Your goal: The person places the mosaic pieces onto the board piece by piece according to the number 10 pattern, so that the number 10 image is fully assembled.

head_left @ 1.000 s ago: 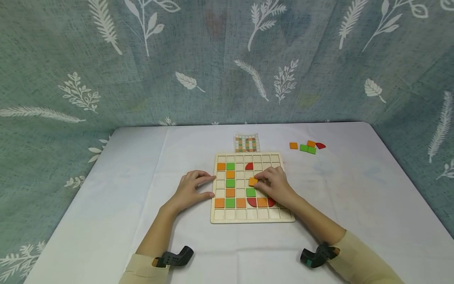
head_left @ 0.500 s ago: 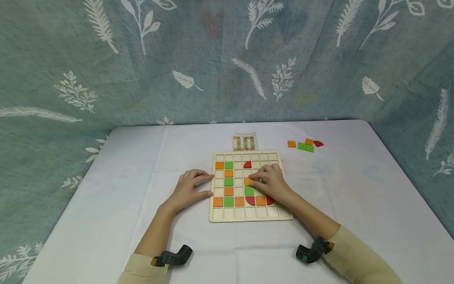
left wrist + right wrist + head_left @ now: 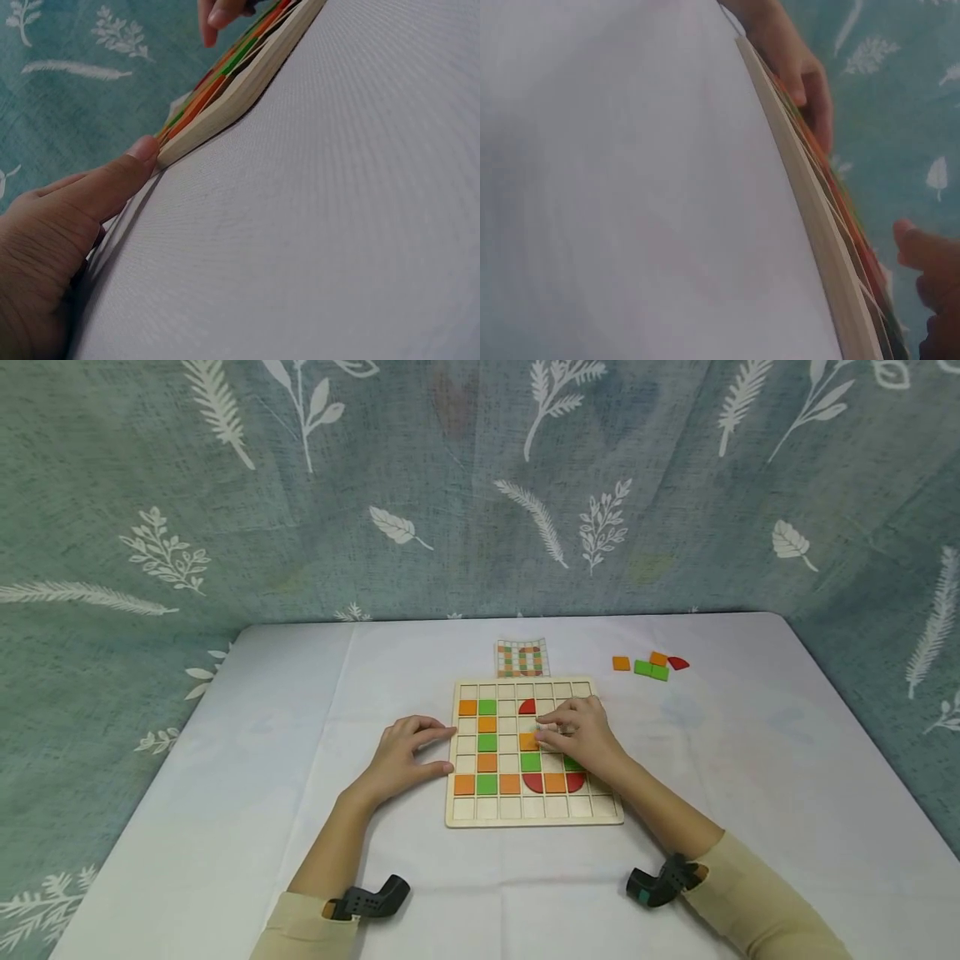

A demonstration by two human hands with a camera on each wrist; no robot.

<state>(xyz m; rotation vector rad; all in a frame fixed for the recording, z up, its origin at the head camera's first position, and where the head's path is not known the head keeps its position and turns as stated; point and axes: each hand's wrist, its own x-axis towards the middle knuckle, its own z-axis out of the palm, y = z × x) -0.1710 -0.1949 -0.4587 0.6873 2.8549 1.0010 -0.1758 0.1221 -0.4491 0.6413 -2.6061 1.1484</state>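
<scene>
A pale wooden grid board (image 3: pixel 534 814) lies on the table, with orange, green and red pieces in some of its cells. My left hand (image 3: pixel 401 756) touches the board's left edge, thumb and fingers spread apart; the left wrist view shows the thumb (image 3: pixel 142 150) at the board's corner. Over the right half of the board is my right hand (image 3: pixel 581 739), its thumb tip at the right side of an orange square tile (image 3: pixel 528 742) lying in a cell. A green tile (image 3: pixel 530 762) lies just below that one, and a red quarter-circle (image 3: pixel 528 707) farther up. The right palm hides several cells.
A small printed pattern card (image 3: pixel 522 658) lies behind the board. To the back right are loose pieces: an orange tile (image 3: pixel 621 663), green tiles (image 3: pixel 651 669), another orange tile (image 3: pixel 658 658) and a red quarter-circle (image 3: pixel 678 663). A leaf-patterned curtain (image 3: pixel 450 527) hangs behind the table.
The orange tile, earlier pinched in my right hand, now lies in its cell. My right fingers have drawn off it slightly to the upper right. The left hand has stayed at the board's edge.
</scene>
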